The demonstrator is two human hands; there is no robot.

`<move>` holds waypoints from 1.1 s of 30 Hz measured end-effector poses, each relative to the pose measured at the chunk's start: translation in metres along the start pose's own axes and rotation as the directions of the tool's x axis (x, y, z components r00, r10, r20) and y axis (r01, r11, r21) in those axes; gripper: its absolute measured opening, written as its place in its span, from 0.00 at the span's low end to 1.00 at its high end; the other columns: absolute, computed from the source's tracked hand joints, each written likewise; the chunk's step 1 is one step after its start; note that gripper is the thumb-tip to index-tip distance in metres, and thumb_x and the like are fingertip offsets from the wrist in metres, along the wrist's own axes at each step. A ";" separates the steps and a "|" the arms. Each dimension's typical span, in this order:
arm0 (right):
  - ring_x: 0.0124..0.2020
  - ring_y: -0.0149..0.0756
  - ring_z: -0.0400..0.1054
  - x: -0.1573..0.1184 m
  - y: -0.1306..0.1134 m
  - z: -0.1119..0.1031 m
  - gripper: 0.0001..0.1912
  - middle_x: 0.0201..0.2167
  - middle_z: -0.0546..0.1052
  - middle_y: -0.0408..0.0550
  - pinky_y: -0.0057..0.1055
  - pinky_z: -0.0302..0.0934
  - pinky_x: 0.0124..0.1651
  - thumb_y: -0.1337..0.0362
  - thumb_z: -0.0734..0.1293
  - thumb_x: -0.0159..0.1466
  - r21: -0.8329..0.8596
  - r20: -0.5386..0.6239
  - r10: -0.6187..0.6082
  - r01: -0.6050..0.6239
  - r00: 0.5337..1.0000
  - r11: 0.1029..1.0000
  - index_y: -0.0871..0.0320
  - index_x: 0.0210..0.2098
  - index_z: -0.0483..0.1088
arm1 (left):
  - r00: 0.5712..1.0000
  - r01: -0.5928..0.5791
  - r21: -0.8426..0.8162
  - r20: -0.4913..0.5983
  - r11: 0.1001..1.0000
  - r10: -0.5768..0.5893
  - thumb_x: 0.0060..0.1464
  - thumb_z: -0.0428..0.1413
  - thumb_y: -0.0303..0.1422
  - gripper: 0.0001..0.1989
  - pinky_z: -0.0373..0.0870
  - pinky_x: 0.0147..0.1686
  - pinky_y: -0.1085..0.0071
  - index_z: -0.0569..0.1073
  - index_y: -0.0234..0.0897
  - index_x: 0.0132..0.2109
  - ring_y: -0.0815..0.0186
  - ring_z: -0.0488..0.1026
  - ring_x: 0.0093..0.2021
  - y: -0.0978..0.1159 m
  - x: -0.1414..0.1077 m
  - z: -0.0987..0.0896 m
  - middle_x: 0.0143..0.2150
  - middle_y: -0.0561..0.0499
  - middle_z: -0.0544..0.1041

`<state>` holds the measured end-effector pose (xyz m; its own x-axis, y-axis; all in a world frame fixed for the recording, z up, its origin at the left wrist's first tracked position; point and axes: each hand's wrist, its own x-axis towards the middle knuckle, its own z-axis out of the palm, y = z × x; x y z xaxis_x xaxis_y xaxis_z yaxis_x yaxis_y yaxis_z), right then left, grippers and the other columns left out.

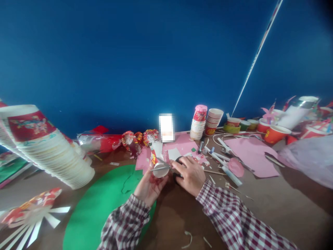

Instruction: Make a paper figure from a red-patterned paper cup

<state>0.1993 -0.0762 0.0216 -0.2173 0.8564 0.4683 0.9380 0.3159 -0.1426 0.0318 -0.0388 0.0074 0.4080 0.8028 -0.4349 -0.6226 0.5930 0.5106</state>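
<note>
My left hand (148,185) holds a small paper cup (160,170) by its body, rim toward me, above the table. My right hand (189,174) grips dark-handled scissors (166,167) whose blades lie across the cup's rim. Both sleeves are red-and-white plaid. Just behind the cup lies a paper doll figure (151,139) with a painted face on pink paper (182,144). A green paper oval (104,205) lies under my left forearm.
A long tilted stack of paper cups (44,147) fills the left. Upright cup stacks (205,123), pens, a glue tube (230,174) and pink sheets (249,151) lie right of my hands. Red cups (277,133) stand far right, a cut-open cup (28,215) lower left.
</note>
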 end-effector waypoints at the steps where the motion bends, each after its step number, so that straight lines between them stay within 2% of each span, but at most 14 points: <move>1: 0.40 0.41 0.58 0.000 0.000 0.000 0.25 0.38 0.68 0.49 0.35 0.56 0.40 0.67 0.67 0.52 0.002 0.001 0.001 -0.001 1.000 1.000 0.51 0.50 0.64 | 1.000 0.000 -0.003 -0.006 1.000 0.000 0.57 0.46 0.32 0.16 0.74 0.35 0.69 0.65 0.28 0.50 0.62 0.75 0.37 0.000 0.000 0.000 0.37 0.41 0.77; 19: 0.40 0.41 0.59 -0.001 0.000 0.003 0.25 0.36 0.68 0.48 0.33 0.56 0.38 0.65 0.67 0.53 -0.027 -0.010 0.021 -0.021 1.000 0.999 0.51 0.51 0.63 | 1.000 0.001 0.003 -0.007 1.000 -0.001 0.56 0.48 0.33 0.18 0.74 0.36 0.69 0.63 0.28 0.52 0.60 0.75 0.37 -0.001 -0.002 0.002 0.36 0.40 0.77; 33: 0.37 0.40 0.58 0.001 0.001 0.002 0.21 0.32 0.67 0.48 0.33 0.54 0.39 0.67 0.66 0.53 -0.014 0.023 -0.020 0.021 1.000 1.000 0.52 0.47 0.66 | 1.000 -0.001 -0.002 -0.027 1.000 0.001 0.56 0.48 0.33 0.14 0.74 0.34 0.68 0.67 0.29 0.47 0.61 0.76 0.35 0.000 -0.003 0.003 0.35 0.43 0.77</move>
<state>0.1996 -0.0748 0.0204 -0.2426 0.8591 0.4506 0.9369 0.3280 -0.1208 0.0325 -0.0408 0.0105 0.3893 0.8012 -0.4545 -0.6245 0.5923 0.5091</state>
